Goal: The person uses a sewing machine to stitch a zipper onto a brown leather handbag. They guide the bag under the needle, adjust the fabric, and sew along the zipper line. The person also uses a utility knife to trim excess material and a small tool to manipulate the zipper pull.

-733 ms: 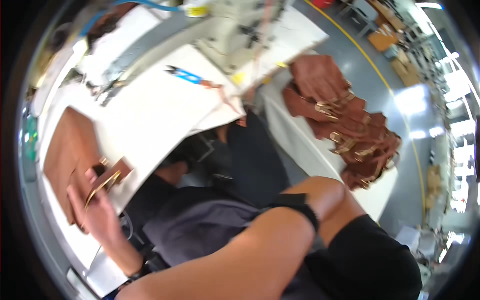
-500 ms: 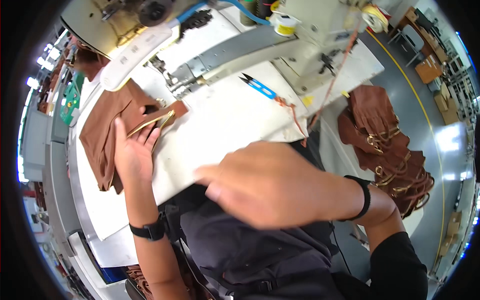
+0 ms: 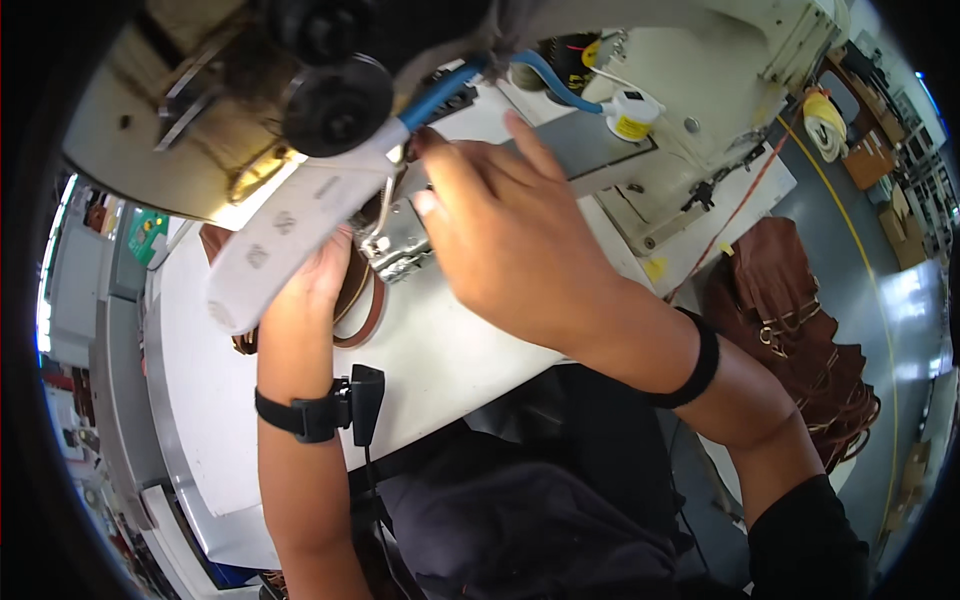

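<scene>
My left hand (image 3: 325, 270) grips a brown leather bag piece (image 3: 362, 285) beside the presser foot (image 3: 400, 260) of a sewing machine. A curved strap (image 3: 368, 325) of the piece loops down onto the white table. The white lamp bar (image 3: 280, 235) on the machine covers most of the leather and part of my left fingers. My right hand (image 3: 510, 235) reaches up over the needle area. Its thumb and index finger are apart near the machine head, and another finger points upward. Nothing shows in it, though its fingertips are partly blurred.
Overhead, the machine head (image 3: 340, 110) hangs close above my hands. A small white pot (image 3: 632, 115) stands on the machine bed (image 3: 600, 150). At the right, several finished-looking brown leather pieces (image 3: 790, 330) lie piled. An orange cord (image 3: 735, 215) runs down past the table edge.
My right hand has moved up and forward from over my lap to the machine head. My left hand has carried the leather piece right, under the lamp bar. The blue thread snips are no longer visible.
</scene>
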Motion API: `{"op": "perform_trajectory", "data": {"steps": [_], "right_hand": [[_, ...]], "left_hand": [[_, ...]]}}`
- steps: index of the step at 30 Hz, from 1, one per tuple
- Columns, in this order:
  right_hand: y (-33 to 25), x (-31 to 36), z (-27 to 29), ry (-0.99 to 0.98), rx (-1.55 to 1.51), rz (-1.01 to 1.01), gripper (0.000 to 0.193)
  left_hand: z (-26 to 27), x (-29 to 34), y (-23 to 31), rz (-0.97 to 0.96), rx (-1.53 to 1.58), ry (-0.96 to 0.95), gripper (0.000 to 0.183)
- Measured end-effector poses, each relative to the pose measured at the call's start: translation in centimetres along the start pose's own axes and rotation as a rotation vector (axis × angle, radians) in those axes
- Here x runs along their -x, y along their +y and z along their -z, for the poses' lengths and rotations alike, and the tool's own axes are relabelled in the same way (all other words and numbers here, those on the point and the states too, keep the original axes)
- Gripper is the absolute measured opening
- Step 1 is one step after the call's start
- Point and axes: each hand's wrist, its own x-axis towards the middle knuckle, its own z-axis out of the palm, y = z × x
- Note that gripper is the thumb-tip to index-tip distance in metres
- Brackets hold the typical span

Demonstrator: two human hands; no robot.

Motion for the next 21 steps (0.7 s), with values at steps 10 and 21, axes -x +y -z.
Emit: {"op": "perform_trajectory", "data": {"steps": [10, 21], "right_hand": [[-0.9, -1.1, -2.5, -0.149, 0.092, -0.025, 0.006], [-2.2, -0.6, -3.0, -0.062, 0.035, -0.094, 0.011]], "left_hand": [[-3.1, 3.7, 1.1, 0.015, -0.03, 0.147, 0.032], [-4.0, 4.3, 0.9, 0.002, -0.145, -0.01, 0.031]]}}
